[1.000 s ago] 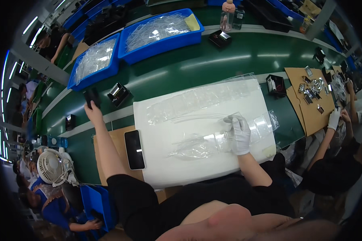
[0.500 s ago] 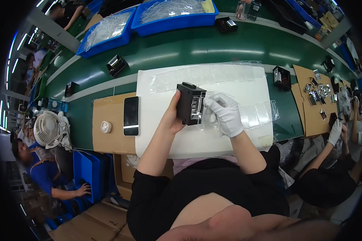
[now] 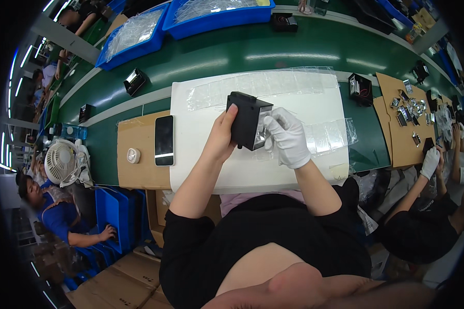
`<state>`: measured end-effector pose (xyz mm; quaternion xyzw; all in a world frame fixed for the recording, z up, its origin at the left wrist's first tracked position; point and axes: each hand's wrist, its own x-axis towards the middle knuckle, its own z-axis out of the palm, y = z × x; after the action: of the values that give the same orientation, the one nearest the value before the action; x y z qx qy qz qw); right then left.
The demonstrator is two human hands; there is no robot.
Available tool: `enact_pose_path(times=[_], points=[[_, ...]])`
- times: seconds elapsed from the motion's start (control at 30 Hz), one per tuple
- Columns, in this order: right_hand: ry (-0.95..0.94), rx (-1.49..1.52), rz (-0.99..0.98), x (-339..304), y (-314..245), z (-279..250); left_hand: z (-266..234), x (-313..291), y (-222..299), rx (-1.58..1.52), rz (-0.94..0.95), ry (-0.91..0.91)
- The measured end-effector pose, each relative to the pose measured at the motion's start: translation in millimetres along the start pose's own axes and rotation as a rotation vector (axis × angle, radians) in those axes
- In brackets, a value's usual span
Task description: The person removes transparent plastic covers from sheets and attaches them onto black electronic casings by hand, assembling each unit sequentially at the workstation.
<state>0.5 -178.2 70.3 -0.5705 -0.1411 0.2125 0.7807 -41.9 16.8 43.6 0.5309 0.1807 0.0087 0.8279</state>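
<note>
My left hand [image 3: 222, 135], bare, grips a black box-shaped housing [image 3: 246, 121] by its left side, raised over a white sheet [image 3: 201, 170]. The housing's right side has a shiny, clear-looking face with metallic parts. My right hand [image 3: 288, 138], in a white glove, has its fingers curled together against that face. Whatever lies between those fingertips is hidden. Strips of clear plastic film [image 3: 237, 90] lie on the sheet behind the housing, and more clear film [image 3: 322, 141] lies right of the gloved hand.
Left of the sheet are a phone [image 3: 164, 140] and cardboard [image 3: 139, 170] with a small round white object [image 3: 133, 155]. A white fan [image 3: 61, 162] stands farther left. Black housings [image 3: 361, 88] sit on the green surface. Blue trays [image 3: 211, 28] stand behind; co-workers flank me.
The housing has turned in my left hand, showing more of its plain black side, and rises slightly. My gloved fingers have moved closer against its shiny face. A housing at the far left shifts left.
</note>
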Motion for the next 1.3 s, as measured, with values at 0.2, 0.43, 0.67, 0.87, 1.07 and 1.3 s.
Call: enact_pose_path(times=[0.2, 0.43, 0.67, 0.87, 1.07, 1.3], points=[[0.111, -0.607, -0.191, -3, 13, -8, 16, 57, 54, 0.768, 0.449, 0.119], [0.112, -0.881, -0.146, -18, 32, -34, -18, 120, 51, 1.366, 1.200, 0.204], [-0.090, -1.576, -0.172, -33, 40, -34, -21, -9, -19, 1.487, 0.605, -0.247], [-0.273, -1.819, -0.229, -19, 46, -47, -38, -17, -47, 1.606, 0.691, -0.280], [-0.086, -1.790, -0.223, 10, 48, -53, -34, -17, -44, 1.625, 0.698, -0.306], [-0.078, -0.857, -0.276, -14, 26, -51, -50, -17, -51, 1.490, 0.658, -0.277]])
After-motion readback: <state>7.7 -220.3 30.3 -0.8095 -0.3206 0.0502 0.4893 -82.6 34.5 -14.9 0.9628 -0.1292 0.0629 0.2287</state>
